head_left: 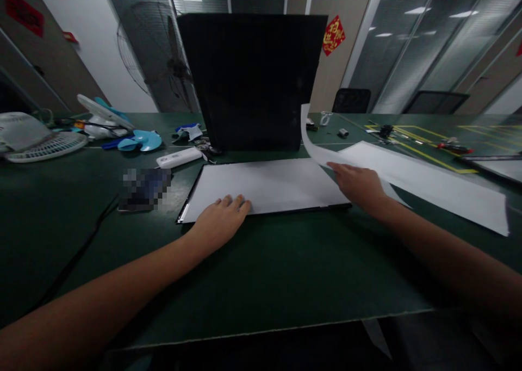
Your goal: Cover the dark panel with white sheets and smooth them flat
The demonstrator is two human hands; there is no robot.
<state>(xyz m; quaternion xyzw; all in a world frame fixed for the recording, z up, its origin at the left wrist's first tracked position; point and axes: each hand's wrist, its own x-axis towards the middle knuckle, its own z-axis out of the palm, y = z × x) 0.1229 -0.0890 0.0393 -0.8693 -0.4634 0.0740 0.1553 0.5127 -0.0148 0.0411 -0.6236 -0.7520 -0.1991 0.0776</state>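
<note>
A flat panel with a white face and thin black edges lies on the green table. My left hand rests on its front left part, fingers spread over the white surface and holding nothing. Over the panel's right end, my right hand grips a thin white sheet, whose far end curls upward. Part of that sheet passes beneath the hand and shows again to its right. Another long white sheet lies further right.
Behind the panel stands a large black screen. On the left are a phone, a white handheld device, blue fan blades and white fan parts. Small tools lie at the back right of the green table.
</note>
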